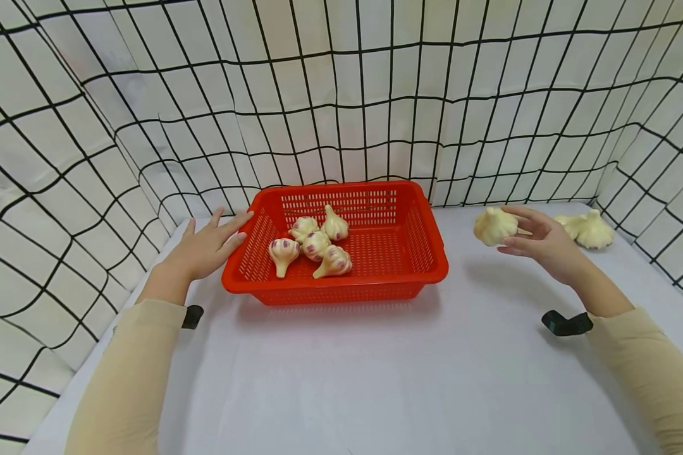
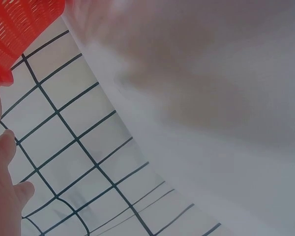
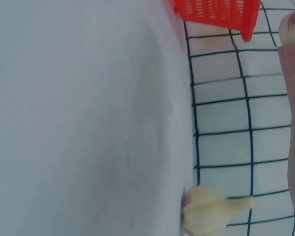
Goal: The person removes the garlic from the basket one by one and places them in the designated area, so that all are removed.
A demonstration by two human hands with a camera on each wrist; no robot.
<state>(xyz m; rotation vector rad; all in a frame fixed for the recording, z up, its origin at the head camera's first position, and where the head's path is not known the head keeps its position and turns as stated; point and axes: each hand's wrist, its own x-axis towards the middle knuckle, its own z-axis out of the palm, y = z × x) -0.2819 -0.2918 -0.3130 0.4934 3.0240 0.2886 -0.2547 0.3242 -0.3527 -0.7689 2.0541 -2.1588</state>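
Note:
A red plastic basket (image 1: 341, 284) sits on the white table, with several purple-streaked garlic bulbs (image 1: 315, 245) grouped in its left half. My left hand (image 1: 205, 249) lies against the basket's left rim, fingers spread and fairly straight. Off to the basket's right, my right hand (image 1: 546, 246) pinches a pale garlic bulb (image 1: 494, 226) between thumb and fingers, held above the table with a shadow below. The right wrist view catches only part of this held bulb (image 3: 292, 29) at its edge. Behind the right hand lies more garlic (image 1: 594, 230), partly hidden by that hand.
A black wire grid (image 1: 364, 107) over white sheeting stands behind the basket and along both sides. The white table (image 1: 341, 379) stretches in front of the basket. Both forearms wear beige sleeves and dark wrist straps (image 1: 566, 324).

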